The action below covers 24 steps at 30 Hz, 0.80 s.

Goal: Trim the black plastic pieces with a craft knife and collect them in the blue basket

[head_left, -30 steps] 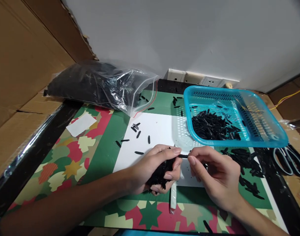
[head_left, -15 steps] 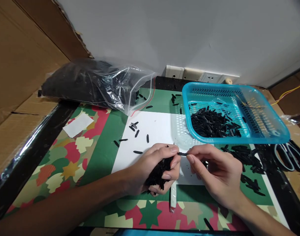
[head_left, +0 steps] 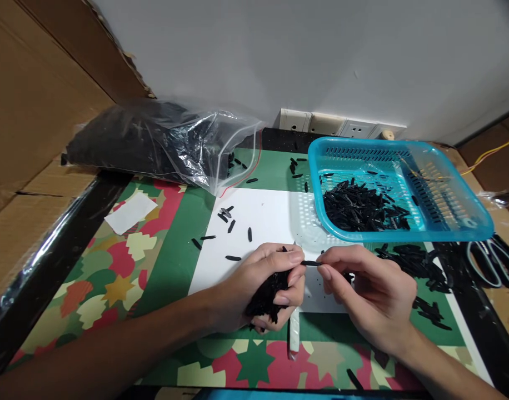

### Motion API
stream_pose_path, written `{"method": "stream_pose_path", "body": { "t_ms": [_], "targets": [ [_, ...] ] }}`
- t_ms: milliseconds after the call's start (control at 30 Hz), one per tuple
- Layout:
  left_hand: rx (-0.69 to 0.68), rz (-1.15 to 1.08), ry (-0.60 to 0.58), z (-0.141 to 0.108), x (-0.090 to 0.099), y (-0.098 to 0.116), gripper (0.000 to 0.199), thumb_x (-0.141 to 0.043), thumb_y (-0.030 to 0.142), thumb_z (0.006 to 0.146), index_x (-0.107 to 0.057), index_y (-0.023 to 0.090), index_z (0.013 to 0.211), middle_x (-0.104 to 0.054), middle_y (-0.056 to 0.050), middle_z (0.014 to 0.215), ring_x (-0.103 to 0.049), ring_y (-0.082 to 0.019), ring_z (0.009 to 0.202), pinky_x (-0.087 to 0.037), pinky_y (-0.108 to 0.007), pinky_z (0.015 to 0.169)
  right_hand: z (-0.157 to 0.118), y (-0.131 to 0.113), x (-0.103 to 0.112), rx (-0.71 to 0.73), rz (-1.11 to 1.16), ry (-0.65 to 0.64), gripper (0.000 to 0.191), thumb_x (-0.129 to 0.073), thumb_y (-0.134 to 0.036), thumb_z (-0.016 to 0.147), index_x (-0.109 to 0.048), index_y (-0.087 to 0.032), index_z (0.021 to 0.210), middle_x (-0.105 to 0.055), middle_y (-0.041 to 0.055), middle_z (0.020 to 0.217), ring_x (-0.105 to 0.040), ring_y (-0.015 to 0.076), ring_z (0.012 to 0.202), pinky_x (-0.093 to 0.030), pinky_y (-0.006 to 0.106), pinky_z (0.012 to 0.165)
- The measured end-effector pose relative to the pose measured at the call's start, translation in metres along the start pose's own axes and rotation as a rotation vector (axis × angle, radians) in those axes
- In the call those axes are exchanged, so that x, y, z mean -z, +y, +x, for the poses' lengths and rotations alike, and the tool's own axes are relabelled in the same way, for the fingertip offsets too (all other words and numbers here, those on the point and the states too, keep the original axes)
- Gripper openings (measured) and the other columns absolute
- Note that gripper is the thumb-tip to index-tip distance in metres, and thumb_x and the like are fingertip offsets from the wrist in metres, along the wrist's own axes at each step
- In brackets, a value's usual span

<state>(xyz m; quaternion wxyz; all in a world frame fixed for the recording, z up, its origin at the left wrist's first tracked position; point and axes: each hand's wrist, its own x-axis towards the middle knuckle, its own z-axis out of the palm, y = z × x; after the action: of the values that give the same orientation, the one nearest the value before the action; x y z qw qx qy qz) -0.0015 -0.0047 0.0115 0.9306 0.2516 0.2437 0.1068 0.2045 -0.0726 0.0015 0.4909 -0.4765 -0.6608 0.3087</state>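
Black strips (head_left: pixel 268 297) are being clutched near centre in the left hand (head_left: pixel 249 278), one also being pinched by the right hand (head_left: pixel 373 291).

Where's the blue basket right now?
In the head view, the blue basket is right of centre, between the right hand and the wall sockets.

Basket (head_left: pixel 413 238) back R, pile (head_left: pixel 358 212) inside, sockets (head_left: pixel 357 129) behind, scissors (head_left: pixel 493 264) by its front R corner. Bag (head_left: pixel 154 145) back L (paper scrap (head_left: pixel 130 213) in front), loose strips (head_left: pixel 231 226) L of basket. Front ctr: L hand (head_left: pixel 260 272) w/ bunch (head_left: pixel 267 297), R hand (head_left: pixel 371 291), single strip (head_left: pixel 310 263) btwn.
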Motion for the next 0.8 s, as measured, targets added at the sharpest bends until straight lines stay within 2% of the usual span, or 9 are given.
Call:
{"method": "stream_pose_path", "body": {
  "t_ms": [267,467,667,800],
  "targets": [
    [-0.028,-0.037,-0.037,0.0015,0.0023,-0.0009,0.039,-0.058,0.048,0.103,-0.052,0.021,0.076,-0.046,0.007,0.054,-0.037,-0.007,0.032,-0.029,-0.015,0.028,0.0006,-0.0004,0.0024,0.023,-0.046,-0.034,0.015,-0.068,-0.010,0.100,-0.070,-0.023,0.107,-0.069,-0.0036,0.075,-0.060,0.0091,0.055,-0.047,0.020,0.051],
    [-0.024,-0.017,-0.015,0.0033,0.0053,-0.0056,0.039,-0.055,0.051,0.105,-0.053,0.021,0.079,-0.047,0.007,0.055,-0.042,-0.008,0.033,-0.029,-0.014,0.029,-0.0015,-0.0007,0.0034,0.137,-0.131,-0.068,0.013,-0.070,-0.009,0.096,-0.067,-0.020,0.101,-0.072,0.0003,0.077,-0.066,0.0125,0.061,-0.048,0.024,0.054],
    [-0.001,-0.013,-0.010,0.0032,0.0069,-0.0084,0.039,-0.057,0.053,0.104,-0.053,0.022,0.081,-0.048,0.008,0.055,-0.042,-0.009,0.032,-0.028,-0.015,0.028,0.0020,-0.0021,0.0038,0.195,-0.205,-0.032,0.013,-0.068,-0.008,0.096,-0.066,-0.020,0.100,-0.068,-0.0012,0.073,-0.056,0.0099,0.053,-0.042,0.024,0.049],
    [0.031,0.009,0.014,0.0040,0.0033,-0.0058,0.041,-0.061,0.055,0.102,-0.054,0.021,0.079,-0.048,0.007,0.054,-0.043,-0.009,0.034,-0.030,-0.015,0.029,0.0011,-0.0020,0.0036,0.224,-0.209,-0.060,0.014,-0.068,-0.008,0.096,-0.066,-0.021,0.101,-0.066,-0.0006,0.073,-0.056,0.0125,0.056,-0.043,0.027,0.052]
  ]
}}
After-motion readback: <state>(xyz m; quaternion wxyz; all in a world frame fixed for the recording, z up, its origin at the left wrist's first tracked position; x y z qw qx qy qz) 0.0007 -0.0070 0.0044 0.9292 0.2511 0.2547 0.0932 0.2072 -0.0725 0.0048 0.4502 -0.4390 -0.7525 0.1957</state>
